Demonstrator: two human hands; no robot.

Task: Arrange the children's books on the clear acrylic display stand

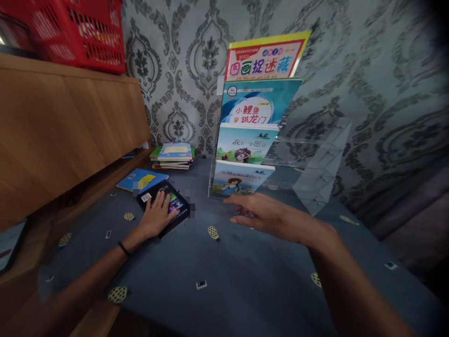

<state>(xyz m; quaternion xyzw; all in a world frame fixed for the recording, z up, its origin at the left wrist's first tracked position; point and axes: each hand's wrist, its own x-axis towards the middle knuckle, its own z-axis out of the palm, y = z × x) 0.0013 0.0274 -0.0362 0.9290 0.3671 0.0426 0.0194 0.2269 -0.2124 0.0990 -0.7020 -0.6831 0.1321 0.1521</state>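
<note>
My left hand [156, 216] lies flat with spread fingers on a black-covered book [179, 209], which overlaps a blue book [145, 178] on the cloth. My right hand [254, 209] hovers, fingers stretched apart and holding nothing, just in front of a clear display rack [315, 173]. Books stand in tiers on the rack's left side: a light-blue one [238, 175] lowest, then a white-and-green one [245, 142], a teal one [259, 100] and a yellow-edged one [264, 58] on top. Clear panels make up the rack's right part.
A small stack of books [173, 155] sits by the patterned wall [189, 56]. At the left is a wooden cabinet [70, 121] with a red basket [94, 37] on top. A dark blue printed cloth [238, 276] covers the surface.
</note>
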